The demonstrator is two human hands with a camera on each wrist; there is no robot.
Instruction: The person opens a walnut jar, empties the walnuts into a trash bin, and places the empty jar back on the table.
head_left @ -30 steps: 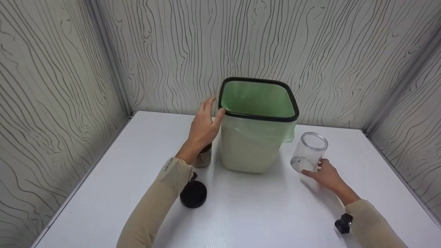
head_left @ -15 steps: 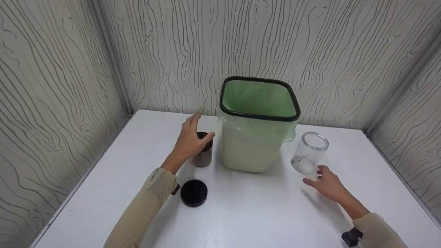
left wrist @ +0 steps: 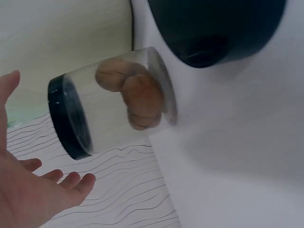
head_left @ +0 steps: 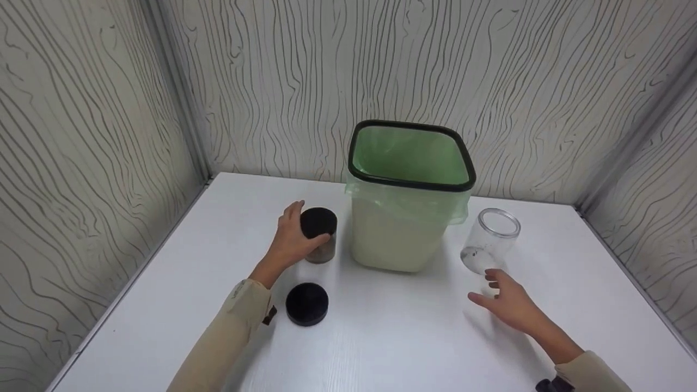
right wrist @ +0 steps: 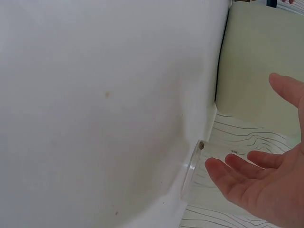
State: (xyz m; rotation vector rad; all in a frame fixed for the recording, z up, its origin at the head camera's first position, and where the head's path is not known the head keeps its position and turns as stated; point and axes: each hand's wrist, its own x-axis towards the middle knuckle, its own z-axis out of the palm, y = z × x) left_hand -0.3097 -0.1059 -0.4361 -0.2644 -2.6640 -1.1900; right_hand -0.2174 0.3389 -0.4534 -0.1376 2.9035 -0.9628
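Observation:
My left hand [head_left: 287, 239] is spread beside a clear jar [head_left: 325, 251] with a black lid, thumb in front of it and fingers behind. In the left wrist view a gap shows between the palm and the jar, and several walnuts [left wrist: 142, 95] lie at the jar's bottom. A loose black lid [head_left: 306, 305] rests on the table in front of this jar. On the other side, my right hand [head_left: 509, 305] hovers with loosely bent fingers, holding nothing. Just beyond its fingertips stands a lidless clear jar [head_left: 491, 239] with a few dark specks at its base.
A pale waste bin [head_left: 400, 239] with a black rim and a green bag [head_left: 408, 155] stands between the two jars. The white table [head_left: 392, 337] ends against patterned wall panels [head_left: 272, 81] at the back and sides.
My left hand has come away from the bin's rim, down and left to the lidded jar. My right hand has let go of the lidless jar and drawn back toward me.

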